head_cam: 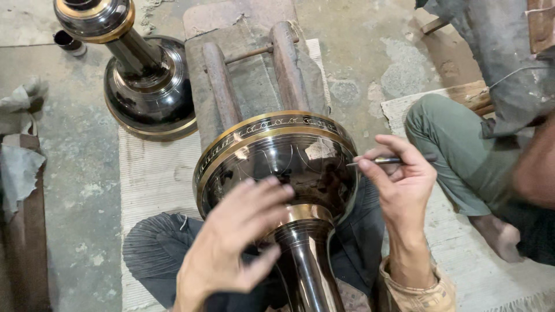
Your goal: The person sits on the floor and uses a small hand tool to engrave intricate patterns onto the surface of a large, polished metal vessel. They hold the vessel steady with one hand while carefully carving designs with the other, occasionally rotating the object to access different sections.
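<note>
Large dark brass-banded vase (277,167) lay tipped across wooden rails (286,66) and the lap; judged heavy, rigid, slick, best steadied at neck. Left hand (231,237) rested spread, fingers apart, on its shoulder. Right hand (402,179) pinched shut around thin engraving tool (376,162) at the bowl's edge.

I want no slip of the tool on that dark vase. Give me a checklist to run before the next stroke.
1. Left hand steadying the dark vase: ok, fingers spread on its bowl.
2. Engraving tool gripped: ok, pinched in the right hand.
3. Tool tip on the surface: cannot tell, it sits at the bowl's right edge.
4. Vase supported: ok, it lies across the wooden rest and the lap.
5. Second vase out of the way: ok, standing apart at upper left.
6. Other person's leg: ok, apart from the tool.
</note>
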